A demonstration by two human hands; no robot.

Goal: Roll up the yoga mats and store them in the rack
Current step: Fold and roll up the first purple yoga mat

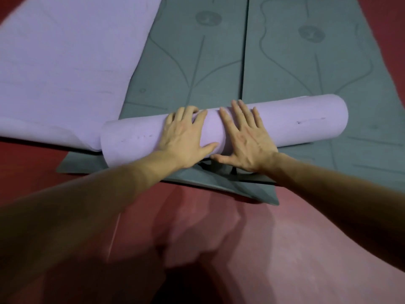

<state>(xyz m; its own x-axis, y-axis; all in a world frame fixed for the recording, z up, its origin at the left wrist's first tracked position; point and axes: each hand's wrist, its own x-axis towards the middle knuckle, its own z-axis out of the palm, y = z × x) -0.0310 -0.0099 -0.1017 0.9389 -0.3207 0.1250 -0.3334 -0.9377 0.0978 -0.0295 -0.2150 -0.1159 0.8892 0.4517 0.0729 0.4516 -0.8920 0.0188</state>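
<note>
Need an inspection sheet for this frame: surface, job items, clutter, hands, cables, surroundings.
Surface: red floor.
Job's things: rolled lilac mat lies across the left grey mat and right grey mat, which are flat, side by side. A flat lilac mat at left overlaps the left grey one.
Clutter: nothing seen.
Grippers: left hand and right hand both press on the roll's middle, close together.
Cables: nothing seen.
Surroundings: dim light; rack not in view.
</note>
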